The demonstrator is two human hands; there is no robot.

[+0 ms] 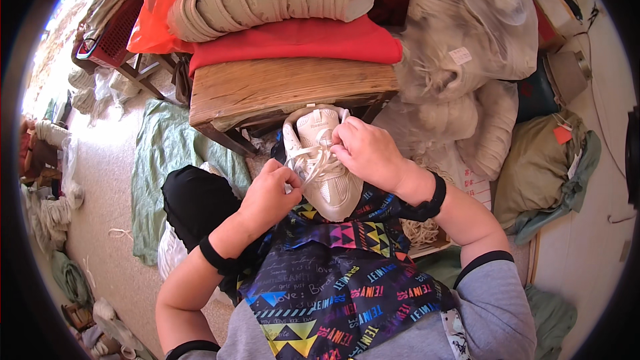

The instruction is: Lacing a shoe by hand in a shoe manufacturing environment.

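Observation:
A cream sneaker (331, 198) rests on my lap with its toe toward me and its heel against the wooden bench. Loose pale shoelaces (309, 160) cross over its tongue and eyelets. At the shoe's left side, my left hand (270, 189) is closed, its fingers pinching a lace. My right hand (368, 155) lies over the right row of eyelets, thumb and fingers pinched on a lace near the tongue. The exact spot where each lace is gripped is partly hidden by the fingers. A patterned dark apron (347, 280) covers my front under the shoe.
Ahead stands a wooden bench (287, 87) with a red cloth (293, 43) and stacked beige shoe parts (273, 3). Clear plastic bags (467, 33) sit at right, near a khaki sack (533, 167). A green sheet (167, 173) lies on the floor at left. Laces fill a box (421, 233) beside me.

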